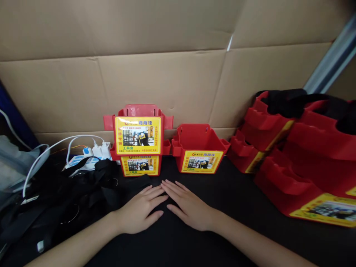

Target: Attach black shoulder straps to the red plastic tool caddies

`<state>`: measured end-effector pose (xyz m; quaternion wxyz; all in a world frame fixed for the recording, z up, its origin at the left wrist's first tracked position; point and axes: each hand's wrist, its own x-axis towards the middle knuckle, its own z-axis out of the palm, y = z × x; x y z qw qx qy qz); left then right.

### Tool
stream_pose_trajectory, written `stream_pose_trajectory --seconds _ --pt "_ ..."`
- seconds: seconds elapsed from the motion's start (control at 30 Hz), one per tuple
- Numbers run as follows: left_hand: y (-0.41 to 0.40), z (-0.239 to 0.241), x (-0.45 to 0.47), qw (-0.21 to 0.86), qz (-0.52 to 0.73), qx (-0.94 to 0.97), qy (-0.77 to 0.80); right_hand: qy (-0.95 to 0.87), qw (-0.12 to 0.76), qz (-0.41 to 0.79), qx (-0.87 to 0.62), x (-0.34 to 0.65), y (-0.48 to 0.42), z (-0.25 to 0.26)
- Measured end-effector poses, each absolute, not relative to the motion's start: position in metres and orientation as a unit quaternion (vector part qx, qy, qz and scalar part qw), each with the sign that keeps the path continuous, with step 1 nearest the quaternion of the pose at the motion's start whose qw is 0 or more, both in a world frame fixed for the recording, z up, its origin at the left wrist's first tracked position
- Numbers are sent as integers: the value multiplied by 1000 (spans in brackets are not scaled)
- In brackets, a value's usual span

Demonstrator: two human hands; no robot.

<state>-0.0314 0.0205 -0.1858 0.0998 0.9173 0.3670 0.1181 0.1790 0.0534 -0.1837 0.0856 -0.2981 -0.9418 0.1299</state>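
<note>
My left hand [140, 211] lies flat on the black tabletop [167, 248], fingers stretched forward and holding nothing. Beside it my right hand [191, 209] also rests flat and bare, and the fingertips of both meet in the middle. Just beyond the left fingers stand two nested red plastic tool boxes, the upper tool box [138, 111] above the lower tool box [140, 165], each with a yellow picture label in front. Ahead of the right hand sits a single red tool box [198, 139], its open top facing me.
Black straps [91, 189] with metal rings lie heaped at left. Behind them is a power strip [83, 160] with white plugs and cables. Stacked red tool boxes [314, 148] with black material inside stand at right. A cardboard wall [161, 85] closes off the back.
</note>
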Motion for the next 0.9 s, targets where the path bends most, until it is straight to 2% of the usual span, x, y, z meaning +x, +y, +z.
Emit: stream_pose_trajectory --seconds 0.23,0.9 --pt "14 -188 -34 104 96 913 384 -943 41 142 -297 202 36 -175" --pt "14 -188 -34 94 94 914 385 -943 28 140 -300 201 40 -172"
